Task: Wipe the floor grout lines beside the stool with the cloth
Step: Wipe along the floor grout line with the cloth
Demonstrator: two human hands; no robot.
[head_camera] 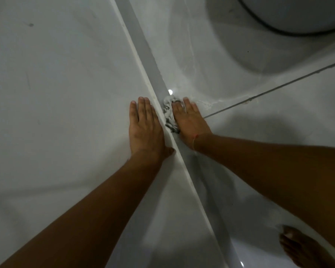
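Observation:
A crumpled black-and-white cloth [169, 115] lies on the glossy white floor tile, right against the grey skirting strip [143, 45] at the foot of the wall. My right hand [190, 120] presses flat on top of the cloth, fingers pointing away from me. My left hand [145, 128] rests flat and empty on the white wall surface just left of the strip, fingers together. A dark grout line [278, 87] runs from beside my right hand up to the right edge. The white round stool [290, 14] is at the top right.
My bare foot [302, 246] stands on the tile at the lower right. The white wall [56, 84] fills the left half. A small bright light reflection [170, 91] shines on the tile just beyond the cloth.

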